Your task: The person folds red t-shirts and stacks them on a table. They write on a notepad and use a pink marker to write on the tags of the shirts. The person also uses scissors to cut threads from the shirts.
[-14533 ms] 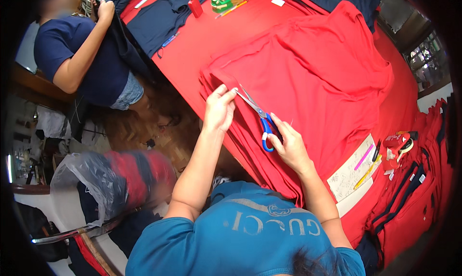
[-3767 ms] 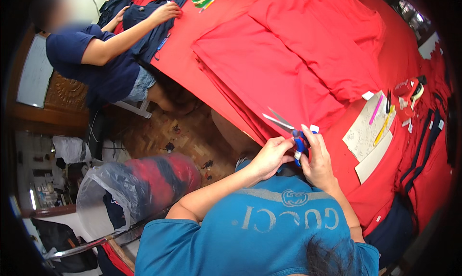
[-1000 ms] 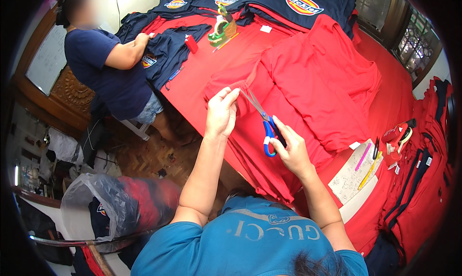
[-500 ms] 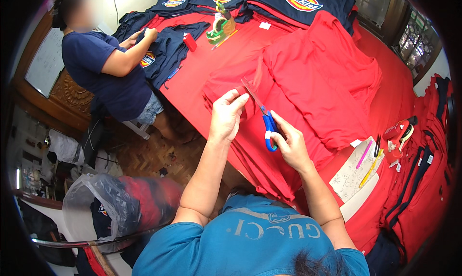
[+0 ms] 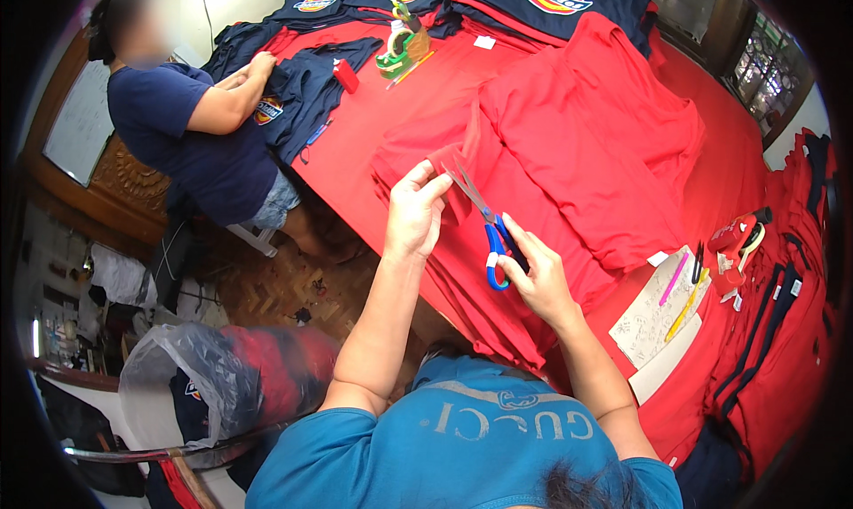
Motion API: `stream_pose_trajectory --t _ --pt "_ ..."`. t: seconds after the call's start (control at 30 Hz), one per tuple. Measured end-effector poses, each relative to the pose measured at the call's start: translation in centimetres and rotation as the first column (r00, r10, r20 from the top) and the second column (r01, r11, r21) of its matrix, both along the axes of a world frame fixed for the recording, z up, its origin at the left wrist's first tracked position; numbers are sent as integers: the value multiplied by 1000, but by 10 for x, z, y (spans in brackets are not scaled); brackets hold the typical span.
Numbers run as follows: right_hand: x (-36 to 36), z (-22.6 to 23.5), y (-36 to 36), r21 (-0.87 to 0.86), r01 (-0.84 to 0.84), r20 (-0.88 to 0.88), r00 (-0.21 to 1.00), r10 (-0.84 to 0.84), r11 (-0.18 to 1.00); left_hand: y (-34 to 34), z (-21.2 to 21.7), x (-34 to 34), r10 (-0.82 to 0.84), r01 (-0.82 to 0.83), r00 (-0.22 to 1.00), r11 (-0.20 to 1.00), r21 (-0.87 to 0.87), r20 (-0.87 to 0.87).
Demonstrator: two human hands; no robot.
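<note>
A red shirt (image 5: 582, 145) lies spread over the red-covered table. Between thumb and fingers, my left hand (image 5: 415, 214) pinches a raised edge of the red cloth. My right hand (image 5: 540, 282) grips blue-handled scissors (image 5: 493, 234), thumb and fingers in the loops. The blades are parted and point up and left, their tips close beside my left fingertips. Whether a thread lies between the blades is too small to tell.
At the back left a person (image 5: 191, 123) handles a dark shirt (image 5: 306, 87). A tape dispenser (image 5: 391, 63) and red bottle (image 5: 346, 75) stand beyond. Pens lie on paper (image 5: 649, 318) at right, near a red tape gun (image 5: 736, 247). A plastic-wrapped bundle (image 5: 209, 380) is at lower left.
The scissor blades have spread wider, and their handles have come apart in my right hand. My left hand keeps its pinch on the cloth. The other person's hands have moved slightly left.
</note>
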State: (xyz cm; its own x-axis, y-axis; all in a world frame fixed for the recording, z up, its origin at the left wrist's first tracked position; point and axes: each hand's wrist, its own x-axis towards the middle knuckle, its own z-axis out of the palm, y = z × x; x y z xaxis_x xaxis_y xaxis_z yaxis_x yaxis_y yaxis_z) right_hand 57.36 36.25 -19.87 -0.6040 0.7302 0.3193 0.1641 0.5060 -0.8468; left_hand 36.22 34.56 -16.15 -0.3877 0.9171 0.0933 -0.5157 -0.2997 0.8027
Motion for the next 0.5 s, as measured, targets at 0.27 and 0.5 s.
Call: stream_pose_trajectory --t 0.27,0.5 --pt "-1 4 5 -281 -2 -46 999 -11 960 -3 -5 9 -17 12 996 999 -51 -91" --pt "-3 -22 7 0 11 -175 985 -10 1000 -4 -9 9 -47 42 996 997 -69 -69"
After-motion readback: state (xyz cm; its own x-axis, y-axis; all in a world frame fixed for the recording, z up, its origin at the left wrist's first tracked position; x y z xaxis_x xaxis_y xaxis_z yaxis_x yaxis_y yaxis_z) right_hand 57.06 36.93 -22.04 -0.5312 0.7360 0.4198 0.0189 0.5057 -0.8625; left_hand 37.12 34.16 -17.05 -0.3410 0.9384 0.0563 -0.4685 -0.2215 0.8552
